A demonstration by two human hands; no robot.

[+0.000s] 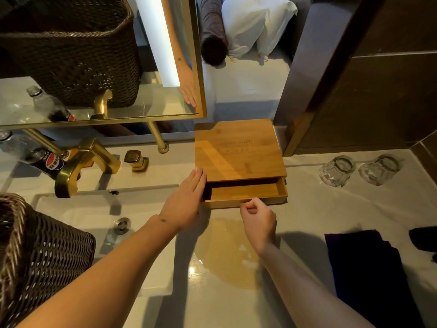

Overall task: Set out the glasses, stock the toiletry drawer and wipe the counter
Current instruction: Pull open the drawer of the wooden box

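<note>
A bamboo toiletry box [238, 150] stands on the pale counter [331, 209] right of the sink. Its drawer [246, 191] is pulled partly out and looks empty. My left hand [184, 200] lies flat, fingers together, against the box's left front corner. My right hand [257, 216] is curled at the drawer's front edge, fingers pinched on the front panel. Two clear glasses [337, 170] [378, 169] stand upside down on the counter to the right of the box. A dark folded cloth [364, 268] lies at the near right.
A brass faucet [82, 162] and handle [137, 159] stand behind the white sink [99, 209]. A cola bottle [40, 157] lies at the far left. A dark wicker basket [35, 256] fills the near left. A gold-framed mirror [198, 67] hangs above.
</note>
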